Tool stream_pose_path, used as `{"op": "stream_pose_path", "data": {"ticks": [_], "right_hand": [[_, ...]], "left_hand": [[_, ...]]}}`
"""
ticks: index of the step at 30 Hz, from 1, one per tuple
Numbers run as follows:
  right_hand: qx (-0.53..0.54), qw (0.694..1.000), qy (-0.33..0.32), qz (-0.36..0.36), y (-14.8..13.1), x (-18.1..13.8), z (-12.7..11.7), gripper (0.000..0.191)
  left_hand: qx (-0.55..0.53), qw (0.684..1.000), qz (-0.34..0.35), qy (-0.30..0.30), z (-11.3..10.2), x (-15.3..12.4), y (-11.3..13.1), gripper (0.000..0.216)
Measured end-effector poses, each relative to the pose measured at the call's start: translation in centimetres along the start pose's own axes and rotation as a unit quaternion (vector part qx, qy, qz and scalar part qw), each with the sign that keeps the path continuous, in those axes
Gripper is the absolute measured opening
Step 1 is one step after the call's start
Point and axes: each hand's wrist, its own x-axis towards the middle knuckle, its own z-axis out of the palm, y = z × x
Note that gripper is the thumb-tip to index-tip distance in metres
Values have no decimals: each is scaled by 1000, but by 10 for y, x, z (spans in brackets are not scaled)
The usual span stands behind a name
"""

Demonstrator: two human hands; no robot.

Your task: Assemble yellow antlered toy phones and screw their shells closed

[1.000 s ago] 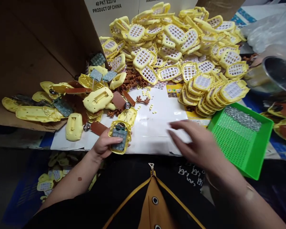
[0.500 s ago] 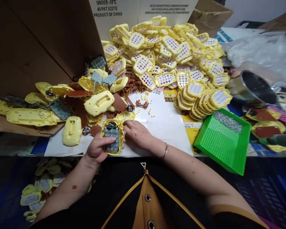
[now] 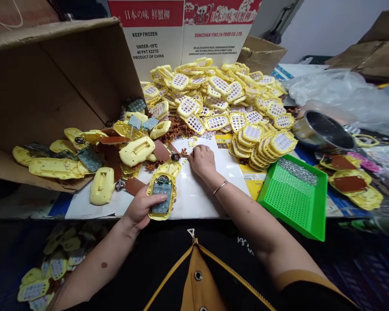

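In my left hand (image 3: 142, 207) I hold a yellow plastic toy housing (image 3: 174, 190), its open side up. The thumb lies across the grey-green circuit board (image 3: 161, 206) inside it. My right hand (image 3: 203, 160) is further forward over the white sheet. Its fingertips are closed on the right end of a small brown branch-shaped piece (image 3: 183, 152), and the grip is partly hidden. Tiny yellow bits (image 3: 192, 141) lie scattered beside it. A round speaker (image 3: 175, 157) and a brown panel (image 3: 161, 150) lie just left of that piece.
A large heap of yellow shells (image 3: 214, 93) with keypad holes stands at the back, with stacked shells (image 3: 253, 142) in front. Right are a green perforated tray (image 3: 288, 198) and a metal pot (image 3: 322, 131). Housings with wired parts (image 3: 138, 151) spill from a cardboard box (image 3: 68, 82) at left.
My right hand has moved from beside the housing forward to the brown piece, which has shifted slightly left. My left hand still holds the housing. The view has tilted up.
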Motion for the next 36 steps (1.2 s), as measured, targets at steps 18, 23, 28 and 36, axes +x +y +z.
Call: {"op": "stream_pose_path", "data": {"ticks": [18, 23, 28, 36], "right_hand": [[592, 783, -119, 150, 3, -63, -52, 36], [630, 745, -154, 158, 5, -71, -48, 36], [628, 748, -157, 142, 5, -76, -45, 35], [507, 855, -107, 19, 11, -84, -39, 31]], "left_hand": [[46, 998, -44, -2, 31, 24, -12, 47], [60, 998, -34, -9, 38, 23, -15, 47], [99, 995, -28, -6, 44, 21, -16, 51], [131, 991, -16, -5, 44, 19, -20, 49]]}}
